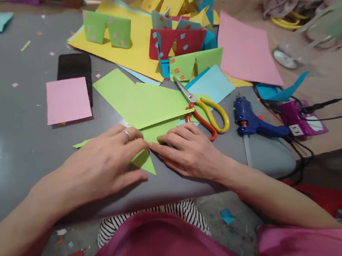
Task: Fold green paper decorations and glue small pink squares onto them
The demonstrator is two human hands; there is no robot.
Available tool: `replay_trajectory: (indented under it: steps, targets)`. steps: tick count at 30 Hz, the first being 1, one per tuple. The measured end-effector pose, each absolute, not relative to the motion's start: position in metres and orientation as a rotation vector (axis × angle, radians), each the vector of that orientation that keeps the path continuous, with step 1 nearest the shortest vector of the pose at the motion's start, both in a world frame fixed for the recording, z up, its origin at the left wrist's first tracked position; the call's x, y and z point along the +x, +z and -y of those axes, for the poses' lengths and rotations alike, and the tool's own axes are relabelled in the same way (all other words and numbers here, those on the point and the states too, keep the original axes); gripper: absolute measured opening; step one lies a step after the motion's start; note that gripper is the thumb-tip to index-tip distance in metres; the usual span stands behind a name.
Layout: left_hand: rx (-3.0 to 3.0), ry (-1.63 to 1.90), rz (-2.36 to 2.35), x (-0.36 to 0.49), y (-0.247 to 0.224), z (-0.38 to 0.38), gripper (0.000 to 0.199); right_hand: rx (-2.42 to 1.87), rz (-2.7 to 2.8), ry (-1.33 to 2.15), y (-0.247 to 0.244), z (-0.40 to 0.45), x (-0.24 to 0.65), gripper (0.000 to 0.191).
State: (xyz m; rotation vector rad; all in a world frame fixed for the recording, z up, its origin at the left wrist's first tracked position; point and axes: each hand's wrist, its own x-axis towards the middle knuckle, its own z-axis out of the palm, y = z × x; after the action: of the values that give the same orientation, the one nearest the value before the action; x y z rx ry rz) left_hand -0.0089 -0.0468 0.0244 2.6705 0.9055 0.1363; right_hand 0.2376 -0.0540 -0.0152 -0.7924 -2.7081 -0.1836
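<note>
A small piece of green paper (pixel 143 163), with a pointed corner towards me, lies on the grey table near its front edge. My left hand (pixel 106 161), a ring on one finger, is closed over it with fingers bent and thumb low. My right hand (pixel 188 151) is closed too, its fingers together and pressing at the same paper, the two hands' fingertips almost meeting. Most of the piece is hidden under them. Just beyond lie larger green sheets (pixel 155 100). Scissors (pixel 190 98) with one red and one yellow handle rest on these, near my right hand.
A blue glue gun (pixel 248 120) stands at the right by a purple power socket (pixel 299 119) and black cables. Folded dotted paper shapes (pixel 178 41) crowd the back. Left are a pink square (pixel 67 100) and a black phone (pixel 74 65). A pink sheet (pixel 245 51) lies right.
</note>
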Motion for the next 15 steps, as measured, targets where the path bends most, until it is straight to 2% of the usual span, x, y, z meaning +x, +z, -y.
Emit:
replay_trajectory:
  steps: [11,15]
  targets:
    - [2.798,0.071,-0.953,-0.0062,0.0193,0.0527,0.015,-0.73,2.785,-0.233,-0.0123,0.0511,0.2391,0.016]
    - [2.735,0.066,-0.968,-0.0092,0.0198,0.0525,0.02,-0.727,2.791,-0.176,-0.0114,0.0483,0.242,0.017]
